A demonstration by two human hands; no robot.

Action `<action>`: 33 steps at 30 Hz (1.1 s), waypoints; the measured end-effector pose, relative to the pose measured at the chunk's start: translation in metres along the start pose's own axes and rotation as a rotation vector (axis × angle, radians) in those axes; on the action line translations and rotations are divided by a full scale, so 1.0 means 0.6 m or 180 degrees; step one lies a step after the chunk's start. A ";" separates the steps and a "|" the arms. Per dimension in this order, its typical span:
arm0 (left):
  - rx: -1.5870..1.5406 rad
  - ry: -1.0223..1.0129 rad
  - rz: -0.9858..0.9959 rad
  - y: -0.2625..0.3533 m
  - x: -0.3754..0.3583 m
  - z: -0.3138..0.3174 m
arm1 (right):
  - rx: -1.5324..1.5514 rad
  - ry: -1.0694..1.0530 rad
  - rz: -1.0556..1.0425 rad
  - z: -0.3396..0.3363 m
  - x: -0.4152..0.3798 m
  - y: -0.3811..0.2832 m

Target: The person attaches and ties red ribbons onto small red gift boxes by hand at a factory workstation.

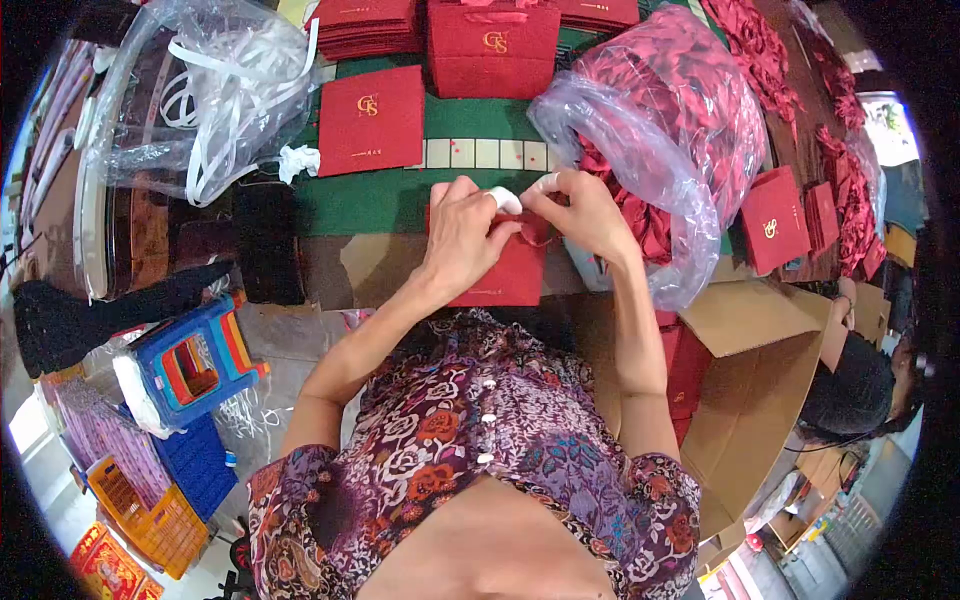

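Note:
A red paper bag (pixel 505 275) lies at the table's near edge under both my hands. My left hand (pixel 465 232) is over its upper left part, fingers closed on a red ribbon at the bag's top. My right hand (pixel 582 212) pinches the same red ribbon (pixel 535 232) near the bag's upper right. White wraps cover a fingertip or two on each hand. Just beyond my hands lies a row of white cards (pixel 487 153). A flat red bag with a gold logo (pixel 370 120) is behind my left hand, and a plastic sack of red ribbons (pixel 670 110) is beside my right.
Another red bag (pixel 493 48) stands at the back centre. Clear plastic with white straps (pixel 235 90) lies back left. An open cardboard box (pixel 750 370) is at my right, near another person's dark-haired head (pixel 850 385). Colourful stools (pixel 190 365) stand at lower left.

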State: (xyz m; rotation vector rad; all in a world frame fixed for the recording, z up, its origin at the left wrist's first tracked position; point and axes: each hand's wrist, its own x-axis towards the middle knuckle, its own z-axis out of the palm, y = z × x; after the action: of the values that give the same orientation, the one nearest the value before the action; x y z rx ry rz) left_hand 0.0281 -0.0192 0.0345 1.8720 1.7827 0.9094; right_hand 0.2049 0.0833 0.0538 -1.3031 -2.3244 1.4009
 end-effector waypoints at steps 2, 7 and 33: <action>0.0384 0.0164 0.0501 0.006 -0.004 -0.003 | 0.0194 -0.0235 -0.0018 -0.010 0.008 0.003; 0.0601 0.0352 0.0893 0.012 -0.002 -0.010 | 0.0657 -0.0878 -0.0511 -0.014 0.034 0.029; 0.0043 -0.0251 -0.0278 -0.057 0.048 -0.022 | -0.1449 0.1514 -0.0808 0.029 -0.061 0.012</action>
State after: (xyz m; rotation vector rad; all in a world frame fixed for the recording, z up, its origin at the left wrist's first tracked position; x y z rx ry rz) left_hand -0.0062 0.0109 0.0260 1.7974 1.8123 0.7833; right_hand 0.2232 0.0464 0.0495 -1.2070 -2.4146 0.4335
